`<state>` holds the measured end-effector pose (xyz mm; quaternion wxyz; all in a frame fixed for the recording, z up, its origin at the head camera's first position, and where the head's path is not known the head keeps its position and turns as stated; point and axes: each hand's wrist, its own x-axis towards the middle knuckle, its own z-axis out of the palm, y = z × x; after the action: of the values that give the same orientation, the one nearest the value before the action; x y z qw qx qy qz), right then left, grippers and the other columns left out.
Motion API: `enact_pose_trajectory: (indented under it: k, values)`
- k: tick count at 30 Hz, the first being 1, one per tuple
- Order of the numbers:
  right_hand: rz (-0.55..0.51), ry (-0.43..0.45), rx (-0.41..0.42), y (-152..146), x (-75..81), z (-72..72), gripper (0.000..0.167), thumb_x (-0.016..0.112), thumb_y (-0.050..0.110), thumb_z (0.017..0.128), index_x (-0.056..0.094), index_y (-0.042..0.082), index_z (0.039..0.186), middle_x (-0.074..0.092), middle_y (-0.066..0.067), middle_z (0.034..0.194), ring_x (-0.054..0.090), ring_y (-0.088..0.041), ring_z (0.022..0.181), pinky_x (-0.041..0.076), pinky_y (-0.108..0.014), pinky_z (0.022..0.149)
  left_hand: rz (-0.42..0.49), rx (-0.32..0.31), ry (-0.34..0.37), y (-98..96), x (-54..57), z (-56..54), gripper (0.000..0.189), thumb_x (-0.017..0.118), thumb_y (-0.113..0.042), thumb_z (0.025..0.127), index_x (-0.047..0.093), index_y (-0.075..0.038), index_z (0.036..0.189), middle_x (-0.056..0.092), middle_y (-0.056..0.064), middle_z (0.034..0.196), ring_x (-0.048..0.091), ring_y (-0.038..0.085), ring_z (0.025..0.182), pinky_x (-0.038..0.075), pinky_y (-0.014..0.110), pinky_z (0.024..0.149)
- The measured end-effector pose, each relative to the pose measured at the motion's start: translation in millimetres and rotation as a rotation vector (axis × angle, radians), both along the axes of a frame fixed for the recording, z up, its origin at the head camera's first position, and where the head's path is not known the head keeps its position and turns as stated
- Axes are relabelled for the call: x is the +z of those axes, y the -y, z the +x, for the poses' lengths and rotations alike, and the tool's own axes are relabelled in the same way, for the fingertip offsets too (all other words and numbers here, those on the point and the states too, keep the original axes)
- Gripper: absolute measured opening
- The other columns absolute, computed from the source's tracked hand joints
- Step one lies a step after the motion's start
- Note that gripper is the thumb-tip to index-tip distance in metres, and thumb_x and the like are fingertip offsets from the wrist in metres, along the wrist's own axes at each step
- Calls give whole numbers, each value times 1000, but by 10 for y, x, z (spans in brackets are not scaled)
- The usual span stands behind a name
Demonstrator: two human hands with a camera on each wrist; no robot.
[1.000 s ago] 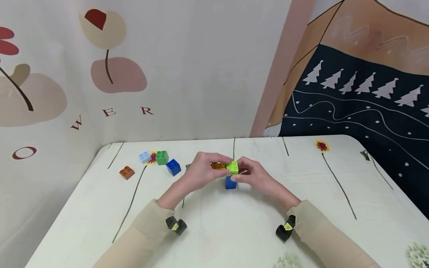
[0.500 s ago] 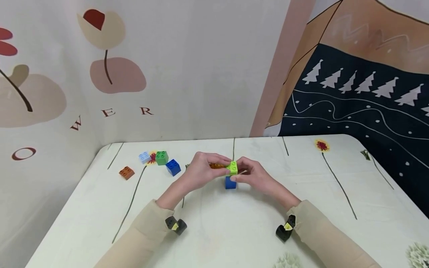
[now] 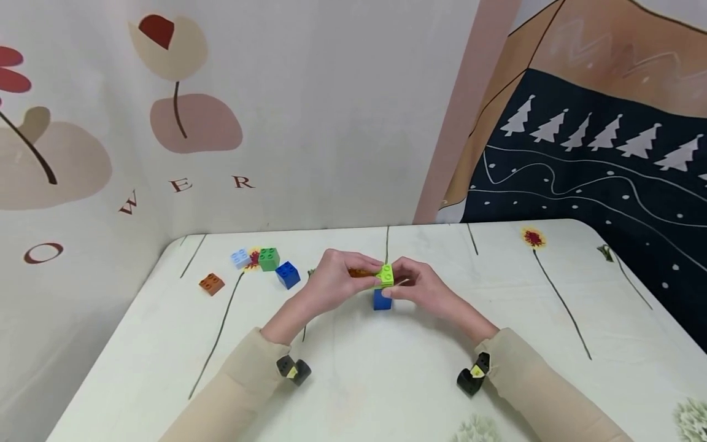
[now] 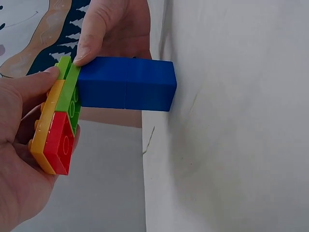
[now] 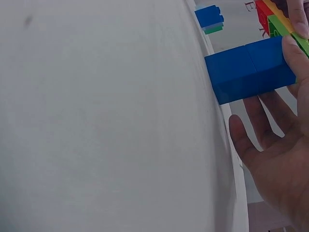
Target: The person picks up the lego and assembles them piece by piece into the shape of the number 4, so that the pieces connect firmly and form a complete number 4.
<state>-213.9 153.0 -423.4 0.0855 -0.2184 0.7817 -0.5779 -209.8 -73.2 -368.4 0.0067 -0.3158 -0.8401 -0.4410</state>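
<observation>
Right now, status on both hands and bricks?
Left hand gripping green-yellow-red piece. Right hand on upright blue stack beneath. Loose bricks apart, off left.

The bricks [image 4: 104, 82] look like smooth, glossy plastic, the tablecloth [image 3: 364, 380] and sleeves [image 3: 237, 380] like matt cloth.

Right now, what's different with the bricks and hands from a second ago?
Hardly anything. Less of the lime brick shows past the left hand. Nothing was grabbed or let go. The right hand still holds the blue tower. That tower, the brown brick, light blue brick, green brick and dark blue brick stayed put.
</observation>
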Motion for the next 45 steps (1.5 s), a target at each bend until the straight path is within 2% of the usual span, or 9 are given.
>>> enact_pose_trajectory:
  k: [12, 20, 29, 34, 39, 45]
  values:
    - [12, 8, 0, 4, 20, 20, 26, 76, 8, 94, 65, 1, 117, 68, -8, 108, 64, -26, 102, 54, -30, 88, -24, -11, -82, -2, -38, -2, 25, 84, -5, 84, 80, -4, 109, 76, 9, 111, 74, 21, 102, 58, 20, 78]
    - [8, -5, 2, 1, 25, 3, 26, 76, 8, 94, 65, 1, 116, 68, -8, 108, 64, -25, 102, 54, -30, 88, -63, -16, -106, 7, -26, -24, 25, 84, -7, 84, 81, -6, 109, 77, 7, 111, 74, 20, 102, 57, 18, 79]
    - [3, 7, 5, 16, 25, 18, 25, 76, 8, 94, 65, 1, 115, 69, -8, 107, 64, -26, 102, 54, -32, 87, -41, -13, -98, 34, -57, -5, 26, 84, -9, 86, 81, -9, 111, 77, 4, 108, 72, 15, 95, 58, 21, 78]
    - [13, 14, 15, 4, 9, 16, 26, 75, 10, 95, 64, 2, 117, 68, -8, 109, 64, -26, 103, 54, -31, 86, -72, -59, -142, 42, -44, -23, 26, 83, -8, 87, 81, -11, 113, 77, 1, 105, 71, 16, 96, 57, 23, 80]
    - [16, 11, 6, 4, 26, 10, 27, 76, 10, 94, 65, 3, 118, 69, -9, 110, 64, -27, 103, 55, -31, 87, -122, -116, -200, 48, -19, -50, 28, 80, -7, 89, 79, -10, 117, 74, 1, 105, 68, 14, 90, 56, 21, 72]
    - [18, 14, 7, -2, 16, 5, 28, 75, 10, 95, 64, 2, 119, 68, -9, 111, 64, -26, 103, 54, -31, 88, -163, -126, -192, 50, 3, -56, 29, 79, -9, 91, 78, -9, 120, 72, 2, 106, 66, 14, 89, 55, 20, 72]
